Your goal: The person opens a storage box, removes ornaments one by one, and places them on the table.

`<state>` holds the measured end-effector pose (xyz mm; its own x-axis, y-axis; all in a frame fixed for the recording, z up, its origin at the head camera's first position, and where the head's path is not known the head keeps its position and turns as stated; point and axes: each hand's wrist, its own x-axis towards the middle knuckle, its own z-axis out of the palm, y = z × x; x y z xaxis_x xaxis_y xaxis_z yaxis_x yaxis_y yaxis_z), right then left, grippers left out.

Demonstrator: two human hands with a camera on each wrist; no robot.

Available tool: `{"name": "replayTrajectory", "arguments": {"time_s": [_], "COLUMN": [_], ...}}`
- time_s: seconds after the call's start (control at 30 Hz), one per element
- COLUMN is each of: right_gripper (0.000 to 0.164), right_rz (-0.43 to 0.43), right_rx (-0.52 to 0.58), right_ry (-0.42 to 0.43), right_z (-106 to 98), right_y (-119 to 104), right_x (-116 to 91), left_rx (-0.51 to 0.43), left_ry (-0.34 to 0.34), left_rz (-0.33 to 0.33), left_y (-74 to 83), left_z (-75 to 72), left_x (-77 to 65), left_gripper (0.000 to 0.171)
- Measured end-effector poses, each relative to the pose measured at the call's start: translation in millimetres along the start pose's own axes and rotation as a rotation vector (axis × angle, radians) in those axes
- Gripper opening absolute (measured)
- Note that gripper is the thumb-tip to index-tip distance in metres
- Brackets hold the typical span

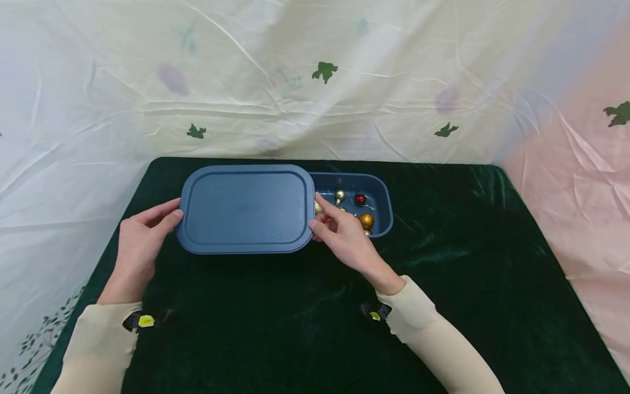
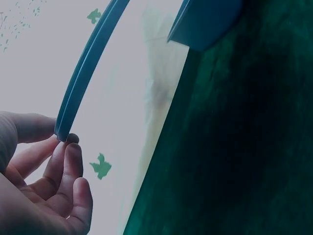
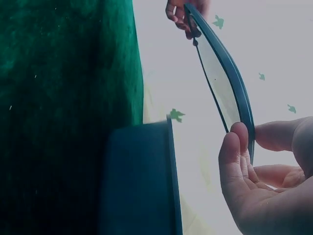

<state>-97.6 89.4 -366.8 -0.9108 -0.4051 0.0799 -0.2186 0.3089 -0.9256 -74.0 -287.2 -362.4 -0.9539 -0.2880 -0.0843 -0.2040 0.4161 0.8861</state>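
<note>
Both hands hold a blue rectangular lid (image 1: 246, 210) with rounded corners, raised above the table. My left hand (image 1: 143, 241) pinches its left edge, thumb on top and fingertips below, as the left wrist view shows. At the opposite short edge, my right hand (image 1: 346, 235) pinches the lid between thumb and fingers. Behind and to the right sits a blue box (image 1: 384, 205), its left part hidden by the lid. Inside lie small baubles: a gold one (image 1: 340, 195), a red one (image 1: 361, 199) and a glittery orange-gold one (image 1: 366, 221). The right hand covers some others.
A dark green velvet cloth (image 1: 275, 328) covers the table. Pale curtains (image 1: 275, 120) with green leaf shapes hang behind it and at both sides. Each wrist wears a black strap with a yellow tag (image 1: 146, 321).
</note>
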Motion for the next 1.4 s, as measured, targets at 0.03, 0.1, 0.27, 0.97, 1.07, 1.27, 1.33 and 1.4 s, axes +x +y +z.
{"name": "replayTrajectory", "arguments": {"time_s": [0.03,0.1,0.27,0.97,1.07,1.27,1.33,1.4], "right_gripper": [0.061,0.062,0.063,0.068,0.069,0.069,0.069,0.068], "right_rz": [-0.003,-0.006,-0.021,-0.05,-0.051,-0.021,-0.018,-0.022], "right_rx": [0.003,0.013,0.004,-0.053,-0.086,-0.14,-0.155,-0.179], "right_ry": [0.0,-0.002,-0.002,-0.068,-0.08,-0.102,-0.112,-0.12], "right_z": [2.6,8.1,22.9,81.6,87.3,94.9,97.1,99.0], "right_y": [-0.3,-0.9,-2.2,2.1,3.6,8.0,9.7,10.4], "right_x": [1.4,3.8,10.2,26.3,27.7,31.1,32.4,33.3], "left_rx": [0.006,0.015,0.033,0.113,0.133,0.19,0.211,0.231], "left_ry": [-0.001,-0.003,-0.005,0.005,-0.007,-0.035,-0.049,-0.064], "left_rz": [-0.004,-0.011,-0.031,-0.121,-0.132,-0.132,-0.125,-0.119], "left_y": [-1.6,-5.2,-13.8,-48.9,-53.0,-59.1,-61.0,-62.9], "left_z": [-2.3,-7.0,-17.7,-47.3,-50.8,-53.3,-53.9,-54.8], "left_x": [0.8,2.1,5.8,18.3,19.3,22.0,23.2,24.4], "left_gripper": [0.056,0.057,0.059,0.059,0.06,0.059,0.058,0.058]}}
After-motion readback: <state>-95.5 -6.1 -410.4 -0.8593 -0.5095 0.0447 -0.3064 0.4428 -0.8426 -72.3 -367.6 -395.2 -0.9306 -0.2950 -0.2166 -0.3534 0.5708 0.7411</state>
